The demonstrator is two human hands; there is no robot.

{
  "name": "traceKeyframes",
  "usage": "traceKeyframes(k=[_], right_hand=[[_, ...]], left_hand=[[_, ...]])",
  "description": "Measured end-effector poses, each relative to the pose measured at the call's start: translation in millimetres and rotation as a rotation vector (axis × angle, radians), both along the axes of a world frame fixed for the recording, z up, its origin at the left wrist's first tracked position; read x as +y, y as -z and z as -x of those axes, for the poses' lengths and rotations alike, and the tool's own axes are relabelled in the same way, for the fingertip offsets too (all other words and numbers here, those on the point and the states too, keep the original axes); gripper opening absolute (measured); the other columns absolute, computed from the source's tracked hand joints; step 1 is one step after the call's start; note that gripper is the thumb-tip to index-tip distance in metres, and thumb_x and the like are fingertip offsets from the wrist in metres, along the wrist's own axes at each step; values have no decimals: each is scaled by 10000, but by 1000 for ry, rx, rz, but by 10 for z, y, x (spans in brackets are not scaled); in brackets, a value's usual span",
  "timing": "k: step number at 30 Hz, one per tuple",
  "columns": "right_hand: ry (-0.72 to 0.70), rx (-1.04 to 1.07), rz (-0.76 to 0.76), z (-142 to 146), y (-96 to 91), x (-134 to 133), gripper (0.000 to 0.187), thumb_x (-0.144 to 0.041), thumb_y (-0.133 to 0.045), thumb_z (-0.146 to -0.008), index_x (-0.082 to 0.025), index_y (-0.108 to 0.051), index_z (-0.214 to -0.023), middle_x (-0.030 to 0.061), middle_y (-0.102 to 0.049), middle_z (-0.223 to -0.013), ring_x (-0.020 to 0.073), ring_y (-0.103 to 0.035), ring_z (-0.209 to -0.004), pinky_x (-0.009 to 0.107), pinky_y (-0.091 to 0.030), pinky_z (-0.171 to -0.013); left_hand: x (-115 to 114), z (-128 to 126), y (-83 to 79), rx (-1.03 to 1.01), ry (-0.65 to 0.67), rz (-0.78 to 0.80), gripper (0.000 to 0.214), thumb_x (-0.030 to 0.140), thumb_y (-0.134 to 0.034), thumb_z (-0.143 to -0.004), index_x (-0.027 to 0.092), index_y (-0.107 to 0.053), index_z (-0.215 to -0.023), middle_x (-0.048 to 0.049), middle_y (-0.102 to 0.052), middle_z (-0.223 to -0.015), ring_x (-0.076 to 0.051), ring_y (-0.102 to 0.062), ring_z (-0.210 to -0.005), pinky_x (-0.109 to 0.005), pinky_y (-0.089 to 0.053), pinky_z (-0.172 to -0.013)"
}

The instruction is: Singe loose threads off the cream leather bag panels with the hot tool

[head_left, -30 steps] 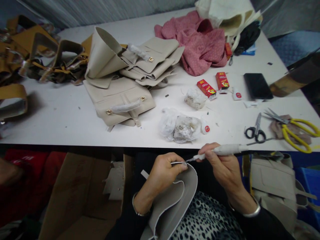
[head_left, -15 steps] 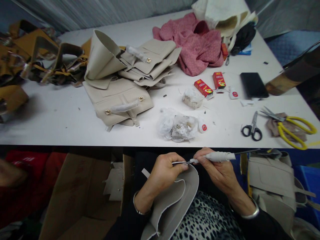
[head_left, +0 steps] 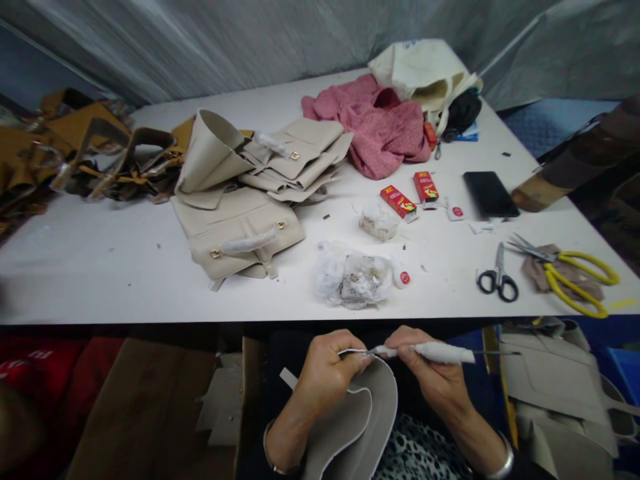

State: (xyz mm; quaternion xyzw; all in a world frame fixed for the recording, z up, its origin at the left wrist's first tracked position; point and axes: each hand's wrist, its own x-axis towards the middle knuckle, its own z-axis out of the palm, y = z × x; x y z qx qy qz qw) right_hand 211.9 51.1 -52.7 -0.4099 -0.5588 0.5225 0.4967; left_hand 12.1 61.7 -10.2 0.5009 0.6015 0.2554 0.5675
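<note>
Below the table's front edge, my left hand [head_left: 327, 377] pinches the top rim of a curved grey leather piece [head_left: 363, 417] resting on my lap. My right hand [head_left: 433, 377] grips a white-wrapped thin tool [head_left: 440, 352], held nearly level, its tip touching the rim right beside my left fingers. Both hands are closed.
On the white table [head_left: 100, 267] lie beige bag parts [head_left: 240, 223], tan bag pieces [head_left: 90, 150], a pink cloth [head_left: 377, 123], plastic-wrapped lumps [head_left: 355, 277], red boxes [head_left: 400, 200], a black phone [head_left: 489, 193], black scissors [head_left: 497, 277] and yellow shears [head_left: 575, 277]. Cardboard boxes [head_left: 150, 407] stand underneath.
The view has tilted up, so table and hands sit lower in the picture. The tool has levelled out and its tip has slid left along the rim towards my left fingers.
</note>
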Motion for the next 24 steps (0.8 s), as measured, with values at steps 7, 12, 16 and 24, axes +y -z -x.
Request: traceKeyframes(k=[7,12,16,24], right_hand=[[330,-178,-115,33,-174,324,149,-306,-612,-1025,-227,-723,-965,31,-726,-829,197,-700,-784,340,-583,-750],[298,-372,-303,80,-217,624,121,-307,-612,-1027,-234,-704,-1000,40,-738,-923,208,-700,-878,400,-557,-893],[231,-448,-363,106,-178,725,120,-316,-597,-1038,-243,-684,-1002,46,-745,-951,211,-699,-893,387,-547,-869],[102,-792,-553,174,-325,890,220,-359,-552,-1058,-220,-670,-934,58,-742,-893,222,-673,-810,343,-495,-744]], left_hand=[[48,79,28,15,-126,45,150,300,-715,-730,162,-733,-673,-36,-670,-654,-172,-574,-632,-272,-433,-618],[61,139,-30,83,-206,-26,154,310,-688,-739,171,-721,-678,-22,-656,-641,-160,-559,-609,-251,-422,-575],[42,212,-25,86,-266,-14,171,333,-681,-739,173,-685,-676,2,-599,-568,-142,-507,-542,-238,-389,-525],[43,360,-13,-10,-152,45,164,310,-748,-755,149,-755,-727,-40,-695,-682,-165,-590,-646,-266,-450,-637]])
